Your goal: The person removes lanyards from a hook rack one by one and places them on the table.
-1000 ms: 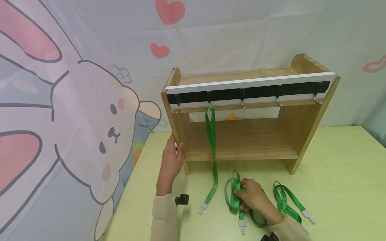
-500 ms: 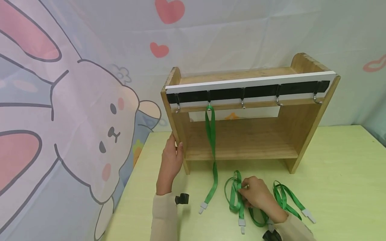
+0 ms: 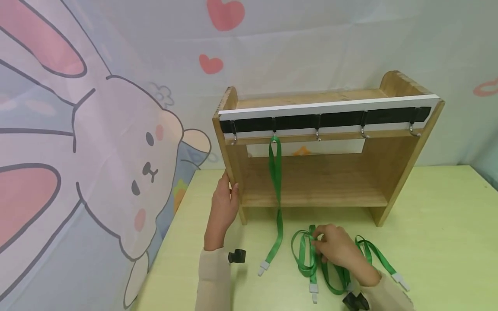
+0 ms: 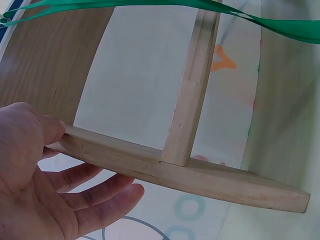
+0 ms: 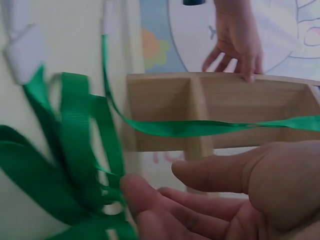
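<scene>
My left hand (image 3: 225, 205) holds the left side panel of a small wooden shelf (image 3: 319, 172), thumb on one side of it and fingers on the other. A green lanyard (image 3: 275, 172) hangs from the second hook from the left, its white clip (image 3: 263, 266) low near the table. My right hand (image 3: 337, 247) is at a coiled green lanyard (image 3: 302, 257) on the table. In the right wrist view its thumb and forefinger (image 5: 137, 192) stand apart, the fingertips close beside the green strap (image 5: 77, 140). Whether they touch it is unclear.
More green lanyards lie to the right, one partly under my right forearm (image 3: 336, 280) and one with a white clip (image 3: 400, 281). Several metal hooks line the black strip (image 3: 295, 122) along the shelf's top front. A printed cloth (image 3: 295, 52) stands behind the table.
My right hand has shifted slightly right over the coiled lanyard, and the top of its loop has moved a little. The left hand stays on the shelf. The head view has shifted slightly.
</scene>
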`<state>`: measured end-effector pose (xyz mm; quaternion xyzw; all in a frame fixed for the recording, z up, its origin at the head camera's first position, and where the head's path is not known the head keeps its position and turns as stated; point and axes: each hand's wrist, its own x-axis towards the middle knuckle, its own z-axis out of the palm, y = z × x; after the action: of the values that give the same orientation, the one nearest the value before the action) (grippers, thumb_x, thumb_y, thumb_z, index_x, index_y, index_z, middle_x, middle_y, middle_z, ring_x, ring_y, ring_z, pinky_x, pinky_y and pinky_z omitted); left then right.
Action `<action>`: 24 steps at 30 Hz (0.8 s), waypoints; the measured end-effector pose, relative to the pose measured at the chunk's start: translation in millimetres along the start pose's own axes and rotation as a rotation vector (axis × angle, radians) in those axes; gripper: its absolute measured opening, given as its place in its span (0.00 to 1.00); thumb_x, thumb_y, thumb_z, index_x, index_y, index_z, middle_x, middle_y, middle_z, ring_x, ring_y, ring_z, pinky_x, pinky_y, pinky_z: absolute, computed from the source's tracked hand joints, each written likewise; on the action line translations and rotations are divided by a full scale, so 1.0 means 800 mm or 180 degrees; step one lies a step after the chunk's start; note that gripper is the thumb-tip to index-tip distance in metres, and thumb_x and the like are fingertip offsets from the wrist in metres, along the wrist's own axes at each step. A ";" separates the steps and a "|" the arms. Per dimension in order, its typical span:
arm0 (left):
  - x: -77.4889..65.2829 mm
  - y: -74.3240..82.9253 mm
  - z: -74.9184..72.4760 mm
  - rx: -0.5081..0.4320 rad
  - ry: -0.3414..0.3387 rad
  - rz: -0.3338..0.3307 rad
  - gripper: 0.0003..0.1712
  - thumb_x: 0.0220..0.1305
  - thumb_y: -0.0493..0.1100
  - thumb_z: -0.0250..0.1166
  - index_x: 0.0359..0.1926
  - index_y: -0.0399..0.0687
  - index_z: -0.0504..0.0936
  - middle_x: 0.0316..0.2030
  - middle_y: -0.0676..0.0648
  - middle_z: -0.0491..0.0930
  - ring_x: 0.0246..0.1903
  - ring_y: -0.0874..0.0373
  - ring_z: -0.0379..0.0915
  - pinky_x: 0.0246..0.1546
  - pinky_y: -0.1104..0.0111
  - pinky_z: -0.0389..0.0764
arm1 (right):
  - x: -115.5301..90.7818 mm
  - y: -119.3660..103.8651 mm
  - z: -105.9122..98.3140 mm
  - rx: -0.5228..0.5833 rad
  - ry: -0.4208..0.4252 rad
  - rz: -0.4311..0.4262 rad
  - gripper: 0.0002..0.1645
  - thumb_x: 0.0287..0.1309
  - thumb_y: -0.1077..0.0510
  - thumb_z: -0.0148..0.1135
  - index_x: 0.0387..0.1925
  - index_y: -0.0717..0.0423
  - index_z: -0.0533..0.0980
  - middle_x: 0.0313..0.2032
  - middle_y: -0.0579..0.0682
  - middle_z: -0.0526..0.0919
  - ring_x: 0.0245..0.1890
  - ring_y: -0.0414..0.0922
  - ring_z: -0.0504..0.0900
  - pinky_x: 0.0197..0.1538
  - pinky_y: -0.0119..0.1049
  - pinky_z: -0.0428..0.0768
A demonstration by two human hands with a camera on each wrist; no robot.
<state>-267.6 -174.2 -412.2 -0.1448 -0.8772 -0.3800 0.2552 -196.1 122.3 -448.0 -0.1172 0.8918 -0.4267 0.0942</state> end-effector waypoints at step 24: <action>-0.001 -0.001 -0.001 -0.0037 -0.0080 -0.0134 0.30 0.79 0.38 0.51 0.76 0.33 0.55 0.55 0.31 0.73 0.43 0.40 0.77 0.42 0.49 0.81 | 0.008 -0.094 -0.057 -0.0449 0.0336 -0.1421 0.13 0.70 0.59 0.62 0.50 0.63 0.80 0.35 0.44 0.86 0.35 0.41 0.83 0.38 0.36 0.82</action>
<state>-267.4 -175.6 -412.8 -0.1326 -0.8810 -0.3885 0.2353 -204.7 108.5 -361.0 -0.2953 0.8751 -0.3791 -0.0577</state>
